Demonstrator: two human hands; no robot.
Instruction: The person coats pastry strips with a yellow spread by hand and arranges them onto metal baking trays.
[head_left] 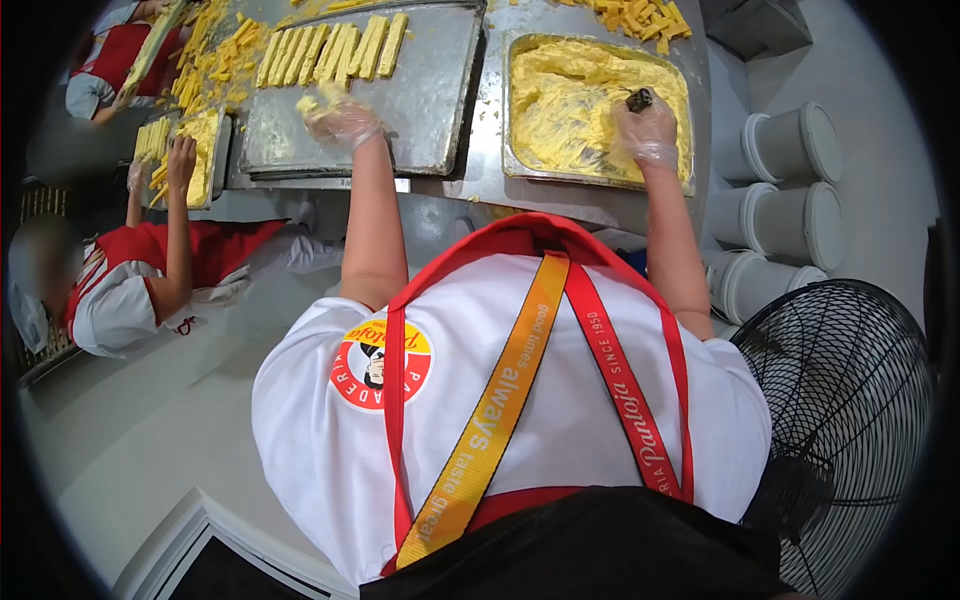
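Observation:
My left hand point(345, 122), in a clear glove smeared with yellow, is closed around a yellow cream-covered piece point(318, 104) over the metal tray point(420, 130). Just beyond it, a row of cream-coated yellow sticks point(335, 50) lies side by side on that tray. On the right, my gloved right hand point(648, 130) grips a tool by its dark handle point(639, 99); the working end is hidden. Beneath this hand, a rectangular pan point(508, 120) holds thick yellow cream point(570, 100), spread unevenly with bare metal showing through.
Loose yellow sticks point(645, 18) are piled behind the pan, and more point(225, 60) lie at the left. Two co-workers in red aprons point(215, 245) handle trays on the left. White buckets point(790, 145) and a black fan point(845, 400) stand to the right.

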